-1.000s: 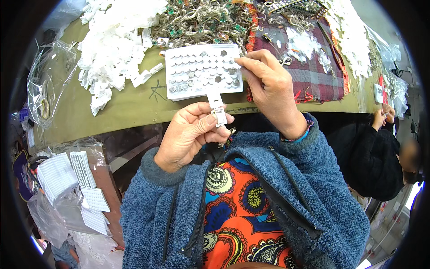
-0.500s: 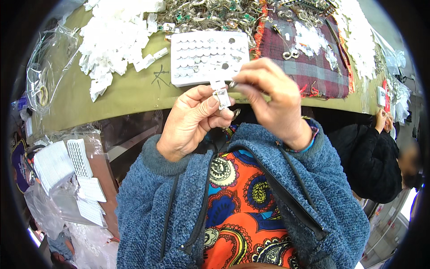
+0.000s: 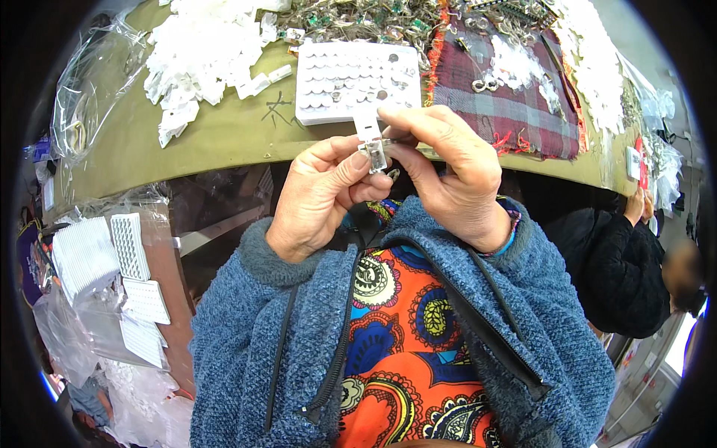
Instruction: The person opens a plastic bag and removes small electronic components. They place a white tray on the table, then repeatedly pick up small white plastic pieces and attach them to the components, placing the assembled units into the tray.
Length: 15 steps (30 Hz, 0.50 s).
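Note:
My left hand [image 3: 310, 196] is closed, thumb against fingers, around the lower part of a small white tag card [image 3: 366, 123]. A shiny, clear or silvery piece [image 3: 376, 157] sits at the card's lower end, too small to make out fully. Coming from the right, my right hand [image 3: 455, 164] has its thumb and index finger bent together at the card's right side. What lies between those fingertips is hidden. Just beyond the card lies a white foam display board [image 3: 317, 113] with rows of scalloped slots and a few dark round pieces.
A heap of white cards [image 3: 198, 56] covers the table's left [image 3: 231, 142]. Tangled metal pieces [image 3: 358, 19] lie behind the board. Right of it is a plaid cloth [image 3: 478, 89] with small rings. White slotted boards [image 3: 86, 257] sit lower left. Another person [image 3: 612, 269] is at the right.
My right hand has come down and inward, its fingertips now against the card's side. The card's white upper part stands more exposed. The view has shifted slightly.

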Available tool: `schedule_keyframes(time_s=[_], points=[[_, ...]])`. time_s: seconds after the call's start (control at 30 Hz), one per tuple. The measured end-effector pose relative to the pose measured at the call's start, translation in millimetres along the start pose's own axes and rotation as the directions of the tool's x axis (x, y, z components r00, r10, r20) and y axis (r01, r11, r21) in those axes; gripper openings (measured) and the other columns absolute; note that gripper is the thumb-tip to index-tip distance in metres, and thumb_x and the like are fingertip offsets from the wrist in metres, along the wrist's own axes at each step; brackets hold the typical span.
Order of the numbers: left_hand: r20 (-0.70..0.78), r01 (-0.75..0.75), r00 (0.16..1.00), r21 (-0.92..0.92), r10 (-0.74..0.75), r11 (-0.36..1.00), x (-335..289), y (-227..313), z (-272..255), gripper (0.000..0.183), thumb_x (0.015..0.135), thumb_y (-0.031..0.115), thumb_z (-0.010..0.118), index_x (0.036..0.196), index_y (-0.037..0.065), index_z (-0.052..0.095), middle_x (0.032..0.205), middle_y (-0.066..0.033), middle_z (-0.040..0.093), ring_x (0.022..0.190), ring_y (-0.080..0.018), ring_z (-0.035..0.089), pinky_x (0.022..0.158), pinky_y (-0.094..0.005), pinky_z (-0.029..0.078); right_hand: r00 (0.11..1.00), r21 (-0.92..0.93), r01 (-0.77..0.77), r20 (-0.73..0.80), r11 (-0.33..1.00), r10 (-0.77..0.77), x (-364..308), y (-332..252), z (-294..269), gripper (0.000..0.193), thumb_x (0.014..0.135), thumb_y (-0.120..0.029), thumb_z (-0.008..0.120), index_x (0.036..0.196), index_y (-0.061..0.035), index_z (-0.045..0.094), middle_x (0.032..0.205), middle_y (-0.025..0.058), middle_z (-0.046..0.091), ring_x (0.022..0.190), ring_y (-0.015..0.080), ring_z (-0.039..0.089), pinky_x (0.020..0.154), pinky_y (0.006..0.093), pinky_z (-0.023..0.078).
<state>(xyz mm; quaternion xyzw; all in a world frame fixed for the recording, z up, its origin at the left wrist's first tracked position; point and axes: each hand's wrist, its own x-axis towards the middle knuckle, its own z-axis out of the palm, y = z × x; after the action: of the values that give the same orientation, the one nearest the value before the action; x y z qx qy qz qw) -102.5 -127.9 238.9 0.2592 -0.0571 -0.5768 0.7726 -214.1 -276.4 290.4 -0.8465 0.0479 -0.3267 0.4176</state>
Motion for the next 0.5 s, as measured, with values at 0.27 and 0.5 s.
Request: schedule_keyframes(time_s=[0.27, 0.5], points=[[-0.151, -0.036, 0.985, 0.279, 0.081, 0.96, -1, 8, 11, 0.025, 0.096, 0.006, 0.065, 0.119, -0.003, 0.065, 0.098, -0.0136, 0.073, 0.08, -0.0183, 0.073, 0.07, -0.0287, 0.062, 0.939, -0.204, 0.343, 0.049, 0.917, -0.34, 1, 19, 10, 0.047, 0.066, 0.003, 0.072, 0.113, 0.0013, 0.068, 0.093, 0.0134, 0.07, 0.078, 0.0269, 0.067, 0.068, 0.0351, 0.054], [-0.165, -0.036, 0.982, 0.297, 0.088, 0.954, 4, 18, 11, 0.019, 0.094, 0.004, 0.065, 0.11, -0.006, 0.065, 0.093, -0.0166, 0.072, 0.072, -0.0183, 0.071, 0.066, -0.0305, 0.062, 0.991, -0.256, -0.071, -0.128, 0.964, 0.038, 16, 37, 1, 0.034, 0.078, 0.004, 0.072, 0.111, -0.0021, 0.066, 0.092, 0.0142, 0.067, 0.086, 0.0319, 0.065, 0.075, 0.0375, 0.053]])
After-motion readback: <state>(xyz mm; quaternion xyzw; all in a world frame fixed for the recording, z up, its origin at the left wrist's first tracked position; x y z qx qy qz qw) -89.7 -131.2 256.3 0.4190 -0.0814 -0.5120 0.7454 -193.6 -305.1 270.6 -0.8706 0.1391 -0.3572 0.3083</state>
